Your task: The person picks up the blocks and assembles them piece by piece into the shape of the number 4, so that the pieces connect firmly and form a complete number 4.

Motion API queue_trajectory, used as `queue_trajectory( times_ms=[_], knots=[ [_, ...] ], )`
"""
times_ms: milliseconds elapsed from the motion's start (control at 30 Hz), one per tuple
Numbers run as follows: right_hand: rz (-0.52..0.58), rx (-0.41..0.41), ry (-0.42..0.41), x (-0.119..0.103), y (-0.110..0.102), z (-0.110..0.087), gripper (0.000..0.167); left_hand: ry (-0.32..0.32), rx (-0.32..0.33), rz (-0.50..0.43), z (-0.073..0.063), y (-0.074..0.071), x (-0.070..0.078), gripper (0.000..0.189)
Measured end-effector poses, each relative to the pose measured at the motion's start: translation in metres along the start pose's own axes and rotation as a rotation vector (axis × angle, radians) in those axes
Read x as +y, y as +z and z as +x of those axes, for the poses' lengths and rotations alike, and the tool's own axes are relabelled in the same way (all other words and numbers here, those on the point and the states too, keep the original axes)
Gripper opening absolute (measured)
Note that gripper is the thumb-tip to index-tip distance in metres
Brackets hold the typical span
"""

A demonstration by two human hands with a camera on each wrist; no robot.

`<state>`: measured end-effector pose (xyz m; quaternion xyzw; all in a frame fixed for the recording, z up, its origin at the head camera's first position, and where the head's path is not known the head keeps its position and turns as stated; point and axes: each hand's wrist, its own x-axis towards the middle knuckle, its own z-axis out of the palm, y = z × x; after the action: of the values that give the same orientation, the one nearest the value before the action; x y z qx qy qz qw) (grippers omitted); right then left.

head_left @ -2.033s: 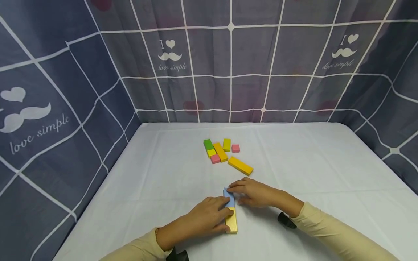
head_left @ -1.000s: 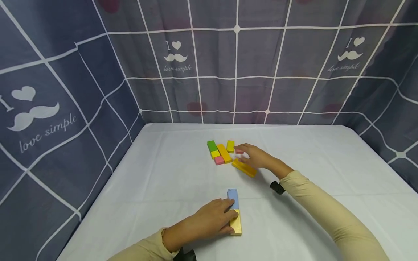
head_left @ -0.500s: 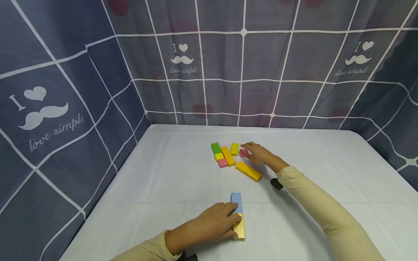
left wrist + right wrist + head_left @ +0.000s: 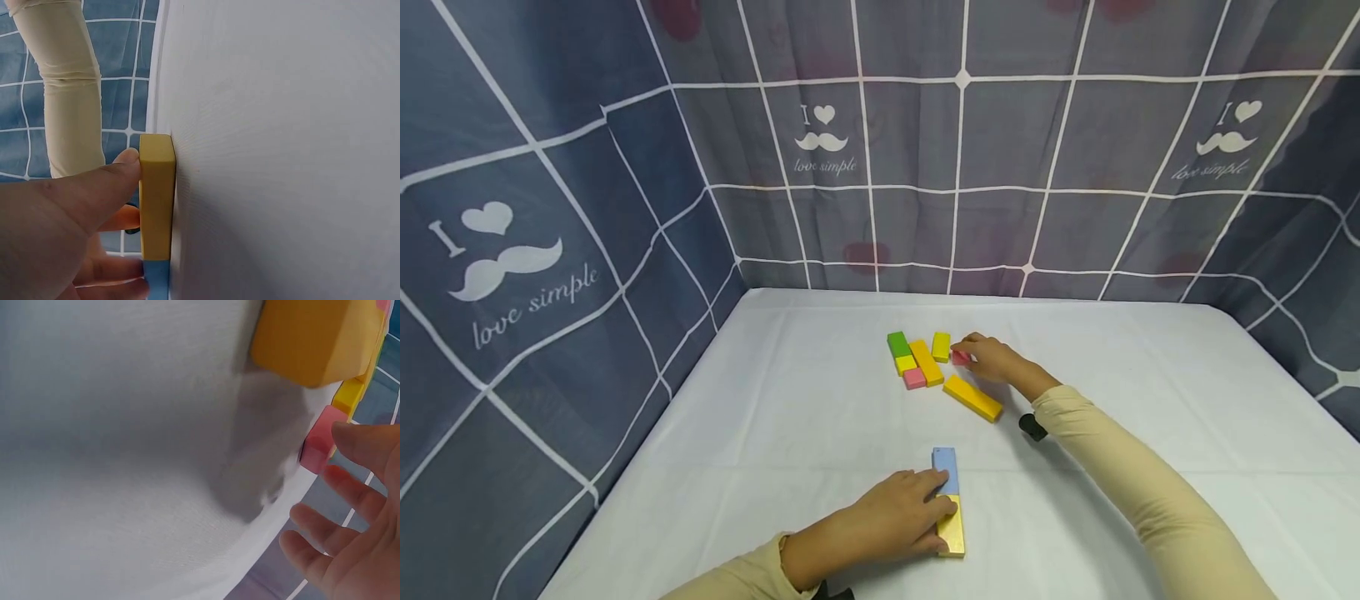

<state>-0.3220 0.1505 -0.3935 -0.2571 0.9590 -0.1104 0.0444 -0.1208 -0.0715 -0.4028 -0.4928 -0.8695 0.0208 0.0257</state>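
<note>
My left hand (image 4: 891,512) lies over a blue block (image 4: 945,461) and a pale yellow block (image 4: 952,537), set end to end near the front of the table. Its fingertips and thumb press on their upper faces, as the left wrist view also shows on the yellow block (image 4: 157,206). Farther back, my right hand (image 4: 996,360) is at a small pink block (image 4: 960,359). In the right wrist view the thumb and index finger are on either side of that pink block (image 4: 320,439), which rests on the cloth; the other fingers are spread apart.
Left of the right hand lie a small yellow block (image 4: 941,347), an orange block (image 4: 927,362), a green block (image 4: 898,344), another yellow piece (image 4: 906,364) and a second pink block (image 4: 914,379). A long orange block (image 4: 972,398) lies nearer. Checked curtains (image 4: 910,225) border the white table.
My right hand has left the blue block, reached away to the back of the table and taken the small pink block between its fingers. The left hand has stayed on the blue and yellow blocks.
</note>
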Motion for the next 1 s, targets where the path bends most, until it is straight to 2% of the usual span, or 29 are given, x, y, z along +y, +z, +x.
queue_trajectory(
  times_ms=[267,500,733,1000],
  knots=[
    [-0.010,0.007,0.045,-0.002,0.002,-0.002,0.034,-0.003,-0.009,-0.006,0.001,-0.001,0.001,0.047],
    [-0.024,0.008,0.010,-0.003,0.004,-0.005,0.035,-0.023,-0.028,-0.015,0.000,-0.001,0.001,0.047],
    [-0.038,0.008,0.026,-0.003,0.006,-0.011,0.031,-0.025,-0.038,-0.032,0.001,0.001,0.001,0.047],
    [-0.024,0.084,0.016,-0.008,-0.003,-0.029,0.034,-0.034,-0.045,-0.033,0.002,0.002,0.000,0.048]
  ],
)
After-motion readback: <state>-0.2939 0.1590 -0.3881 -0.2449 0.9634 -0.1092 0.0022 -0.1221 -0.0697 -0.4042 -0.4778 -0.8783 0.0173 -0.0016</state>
